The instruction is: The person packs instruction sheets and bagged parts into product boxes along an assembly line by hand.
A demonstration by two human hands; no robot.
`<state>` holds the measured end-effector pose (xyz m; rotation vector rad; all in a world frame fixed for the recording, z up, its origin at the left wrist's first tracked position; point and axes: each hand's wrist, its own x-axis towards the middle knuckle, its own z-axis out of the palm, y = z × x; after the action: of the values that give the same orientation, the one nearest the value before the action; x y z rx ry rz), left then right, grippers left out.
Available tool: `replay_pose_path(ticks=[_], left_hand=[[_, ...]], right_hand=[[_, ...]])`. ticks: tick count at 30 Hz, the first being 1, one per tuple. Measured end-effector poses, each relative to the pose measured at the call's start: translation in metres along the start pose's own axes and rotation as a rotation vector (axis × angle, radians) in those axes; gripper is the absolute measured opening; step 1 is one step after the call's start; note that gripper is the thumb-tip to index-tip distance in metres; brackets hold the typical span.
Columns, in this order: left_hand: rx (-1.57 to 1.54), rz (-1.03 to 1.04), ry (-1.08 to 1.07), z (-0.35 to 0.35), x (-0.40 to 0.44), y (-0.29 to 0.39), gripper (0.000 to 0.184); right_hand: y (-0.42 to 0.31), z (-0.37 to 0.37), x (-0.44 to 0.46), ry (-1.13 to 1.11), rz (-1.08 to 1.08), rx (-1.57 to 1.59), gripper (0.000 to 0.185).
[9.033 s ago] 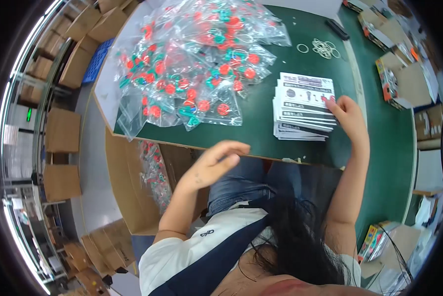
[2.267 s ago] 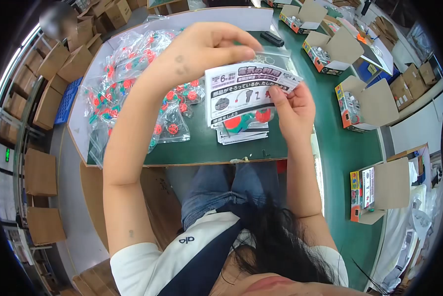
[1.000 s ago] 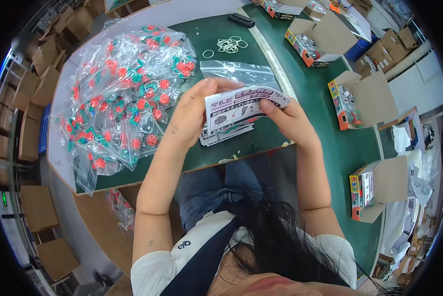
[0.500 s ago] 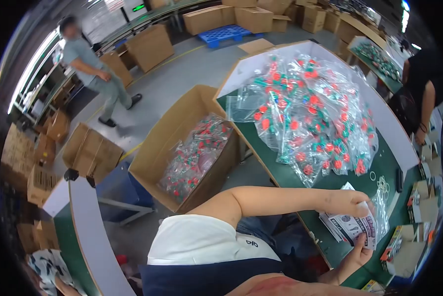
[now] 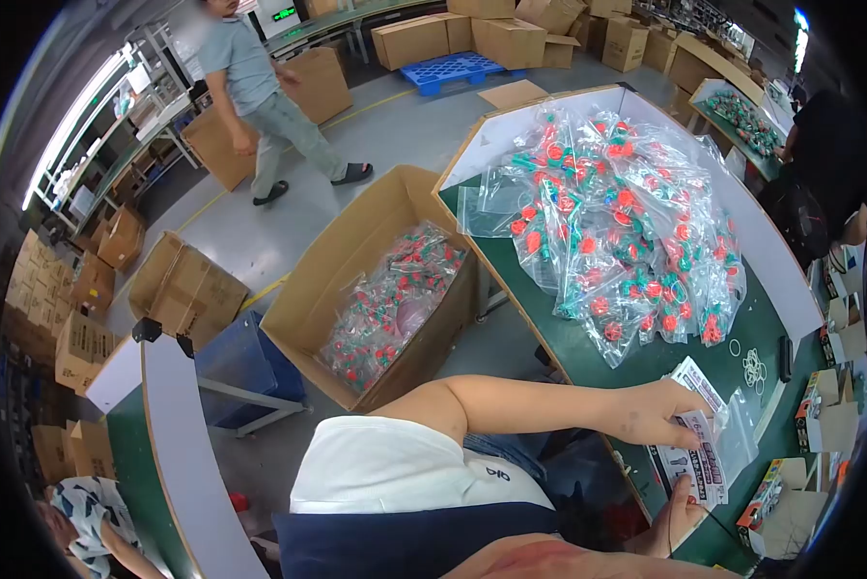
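Observation:
My left hand (image 5: pixel 667 413) is closed on the upper part of a printed leaflet (image 5: pixel 706 465), which lies against a clear plastic bag (image 5: pixel 738 439). Lower down, my right hand (image 5: pixel 680 516) pinches the same leaflet from the other edge. More printed sheets (image 5: pixel 694 384) show behind my left hand on the green table (image 5: pixel 588 352). Beyond my hands lies a big heap of clear bags (image 5: pixel 627 232) with red and green parts. Rubber bands (image 5: pixel 753 369) and a black object (image 5: pixel 786 359) are near the table's far right side.
A large carton (image 5: pixel 298 318) of bagged parts stands left of the table. A person (image 5: pixel 260 96) walks on the floor at the upper left. Another person (image 5: pixel 820 174) is at the right, and one more (image 5: pixel 96 521) at the lower left. Open boxes (image 5: pixel 776 502) line the right.
The view has swung left since a second ago, bringing the carton and floor into sight. The walking person has moved right. Both my hands keep hold of the leaflet.

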<state>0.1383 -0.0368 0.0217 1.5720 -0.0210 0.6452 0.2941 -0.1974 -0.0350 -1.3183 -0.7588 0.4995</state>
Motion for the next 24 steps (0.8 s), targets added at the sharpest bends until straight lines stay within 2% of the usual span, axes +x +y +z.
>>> replay_pose_path(ticks=[3,6,21,24], left_hand=[[0.055,-0.023,-0.018,0.003,0.0,0.001,0.026],[0.089,-0.032,-0.02,0.007,0.0,0.0,0.026],[0.114,0.026,0.005,0.018,0.004,-0.016,0.024],[0.169,-0.066,-0.046,0.016,0.005,-0.006,0.025]], right_hand=[[0.001,-0.007,-0.003,-0.023,0.075,0.021,0.03],[-0.004,-0.011,-0.003,-0.11,0.12,-0.09,0.044],[-0.013,-0.004,-0.015,-0.076,0.15,-0.08,0.039],[-0.017,0.001,-0.016,-0.051,0.128,-0.075,0.037]])
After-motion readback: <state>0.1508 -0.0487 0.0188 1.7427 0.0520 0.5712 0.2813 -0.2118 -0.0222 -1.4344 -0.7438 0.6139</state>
